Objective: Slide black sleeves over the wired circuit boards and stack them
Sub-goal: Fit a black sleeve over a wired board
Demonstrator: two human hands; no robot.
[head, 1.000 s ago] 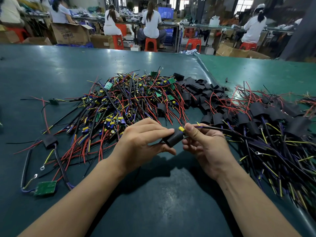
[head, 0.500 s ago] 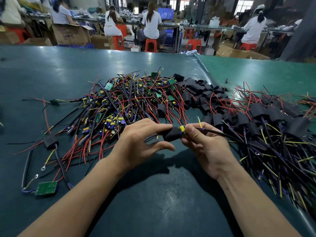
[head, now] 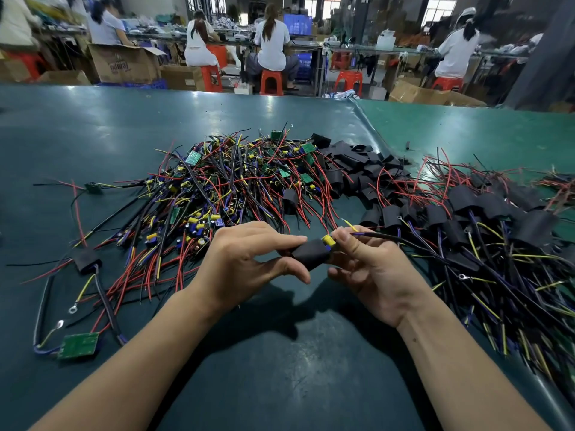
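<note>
Sleeving step underway above desk (head: pixel 280 368): your left hand (head: pixel 245 259) fingers pinch black sleeve (head: pixel 309 256), right hand (head: pixel 367 265) fingers hold board wires, yellow capacitor (head: pixel 329 240) still exposed. Next: push sleeve fully over, stack on right pile (head: pixel 485 219).

- Black sleeve (head: pixel 309 258) held above the table, a yellow capacitor (head: pixel 329 240) poking from its right end.
- Unsleeved wired boards (head: pixel 217 194) piled behind; sleeved ones (head: pixel 466 219) heaped right.

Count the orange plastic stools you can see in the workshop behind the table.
4 clearly: one under the left seated worker, one under the middle worker, one empty right of them, one under the far-right worker. More may be hidden at the far left.
</note>
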